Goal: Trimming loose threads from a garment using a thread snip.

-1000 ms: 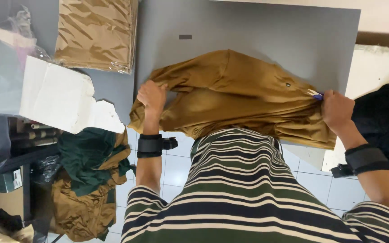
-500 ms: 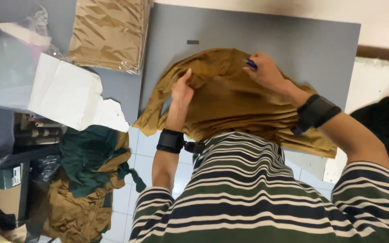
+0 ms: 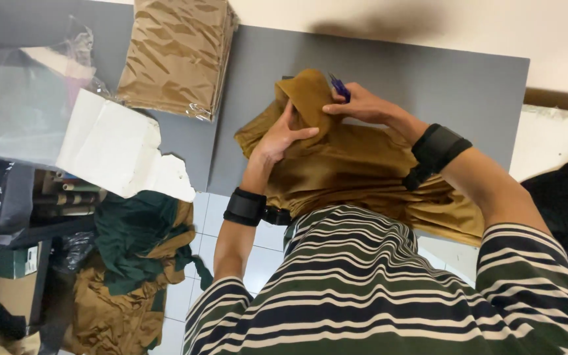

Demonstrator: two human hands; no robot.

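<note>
Bagged garments (image 3: 177,56) beside brown garment (image 3: 356,164).

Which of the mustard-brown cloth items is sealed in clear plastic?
The flat folded stack at the table's far left; the garment under both hands and the floor pile are unwrapped.

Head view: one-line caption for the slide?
Both hands, left hand and right hand, fold a brown garment on a grey table.
</note>
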